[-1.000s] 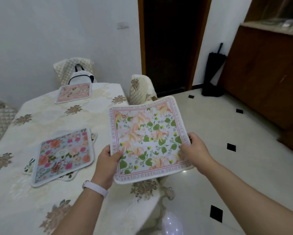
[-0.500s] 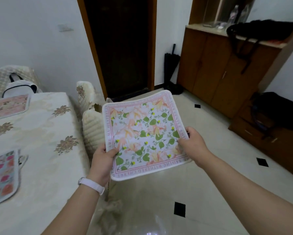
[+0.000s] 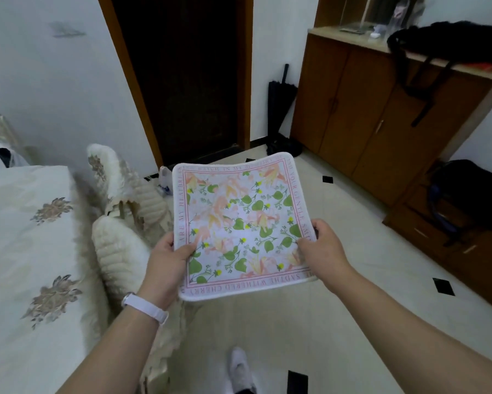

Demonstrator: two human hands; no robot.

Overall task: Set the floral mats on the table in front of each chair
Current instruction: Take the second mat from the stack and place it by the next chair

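Observation:
I hold a square floral mat (image 3: 240, 223) with green leaves, peach flowers and a pink lettered border, level over the floor to the right of the table. My left hand (image 3: 165, 263) grips its near left edge, thumb on top. My right hand (image 3: 323, 248) grips its near right edge. The table (image 3: 25, 251), under a cream cloth with embroidered flowers, fills the left side. Two cream quilted chairs (image 3: 122, 240) stand tucked along its right edge, between the table and the mat.
A dark doorway (image 3: 182, 75) lies straight ahead. A black umbrella (image 3: 279, 109) leans in the corner beside a brown cabinet (image 3: 367, 115) with a black bag (image 3: 449, 44) on top. Another dark bag (image 3: 466, 194) sits at the right. Tiled floor stretches ahead; my foot (image 3: 240, 368) shows below.
The view has swung right, away from the table; the other two mats have left the frame. The mat stays held in both hands and is now over the floor beside the chairs.

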